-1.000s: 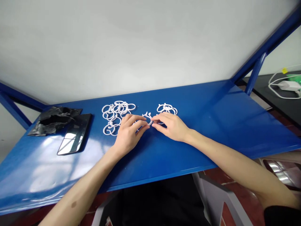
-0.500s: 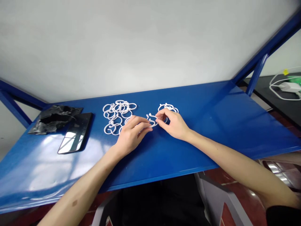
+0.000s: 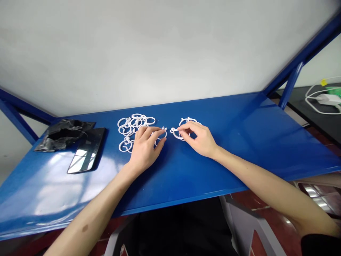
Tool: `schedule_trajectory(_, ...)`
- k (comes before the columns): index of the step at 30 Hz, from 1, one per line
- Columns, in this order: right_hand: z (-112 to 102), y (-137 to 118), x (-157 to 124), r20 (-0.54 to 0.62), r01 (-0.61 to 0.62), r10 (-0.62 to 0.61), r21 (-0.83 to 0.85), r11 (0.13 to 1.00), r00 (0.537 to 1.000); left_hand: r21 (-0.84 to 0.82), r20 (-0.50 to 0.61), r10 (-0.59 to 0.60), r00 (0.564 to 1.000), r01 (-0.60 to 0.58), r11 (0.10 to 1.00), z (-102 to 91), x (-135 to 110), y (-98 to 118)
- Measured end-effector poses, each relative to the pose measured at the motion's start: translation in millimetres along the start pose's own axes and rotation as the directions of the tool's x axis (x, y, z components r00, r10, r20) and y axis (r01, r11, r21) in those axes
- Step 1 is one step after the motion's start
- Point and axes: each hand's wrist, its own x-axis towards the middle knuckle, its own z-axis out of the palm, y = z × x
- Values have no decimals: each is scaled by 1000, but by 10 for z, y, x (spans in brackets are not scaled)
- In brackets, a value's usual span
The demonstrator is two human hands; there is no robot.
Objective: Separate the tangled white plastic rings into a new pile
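My left hand (image 3: 145, 147) is closed at the fingertips on a white plastic curtain ring (image 3: 166, 134), with thumb and index finger at its edge. Part of that ring is hidden behind the fingers. Across a small gap, my right hand (image 3: 201, 139) pinches another white ring (image 3: 174, 134), whose knobbed end points left. Just behind the right fingers lie more white rings (image 3: 188, 118), partly covered by the hand. A loose pile of several white rings (image 3: 137, 121) spreads behind and left of my left hand.
A black phone (image 3: 87, 151) lies on the blue table (image 3: 186, 177) at the left, beside a crumpled black plastic bag (image 3: 65, 133). Blue frame bars (image 3: 291, 85) rise at both ends. A white wall stands behind, and a white cable (image 3: 314, 103) rests on a dark surface at right.
My left hand has shifted left with its ring, opening a gap between the hands. The right hand has stayed nearly in place, and the ring in its fingers now shows apart from the left one.
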Motion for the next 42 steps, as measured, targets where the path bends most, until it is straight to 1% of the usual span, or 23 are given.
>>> schedule_trajectory(3,-7,-64,2,15,-16,15,75,997,1000,-67,4,-30,1000,30,997,-14,-6,74)
schedule_trajectory(5,-13,-98,2,29,-5,2,99,995,1000,-124,11,-92,996,92,988,-24,-11,118)
schedule_trajectory(8,-5,-120,-11,71,62,-68,79,995,995,-248,46,-223,974,228,942,-36,-17,159)
schedule_trajectory(9,4,-122,-18,85,83,-88,70,994,992,-289,63,-252,966,259,922,-39,-18,167)
schedule_trajectory(11,29,-129,-36,110,103,-111,75,992,988,-343,77,-269,960,279,897,-41,-20,178)
schedule_trajectory(14,61,-149,-61,128,91,-105,109,990,986,-342,49,-242,969,244,908,-35,-25,185)
schedule_trajectory(17,69,-164,-80,152,105,-125,133,985,980,-318,3,-181,983,173,932,-29,-33,182)
schedule_trajectory(20,64,-159,-96,155,167,-186,128,978,970,-298,-43,-95,995,78,951,-29,-41,171)
schedule_trajectory(24,64,-133,-109,147,253,-266,101,962,953,-270,-93,1,996,-27,963,-24,-46,149)
schedule_trajectory(26,65,-117,-99,145,283,-293,84,955,945,-272,-94,24,995,-49,961,-15,-35,141)
schedule_trajectory(28,53,-97,-70,154,291,-295,50,956,943,-280,-61,16,998,-32,960,-2,-14,142)
schedule_trajectory(30,17,-66,-24,153,264,-256,-32,964,954,-253,0,-6,1000,6,967,14,8,149)
schedule_trajectory(31,-12,-43,3,134,236,-224,-89,968,965,-215,34,-12,999,19,976,24,15,151)
schedule_trajectory(34,-134,76,74,1,86,-89,-253,964,996,-40,106,-27,994,32,999,58,10,124)
schedule_trajectory(36,-220,200,101,-65,-22,1,-327,945,998,51,133,-49,990,43,998,85,-11,72)
schedule_trajectory(39,-301,402,112,-69,-106,85,-421,901,994,101,167,-62,984,45,994,111,-29,-16)
schedule_trajectory(42,-309,512,104,-75,-113,89,-463,879,993,83,161,-48,986,35,996,94,-6,-39)
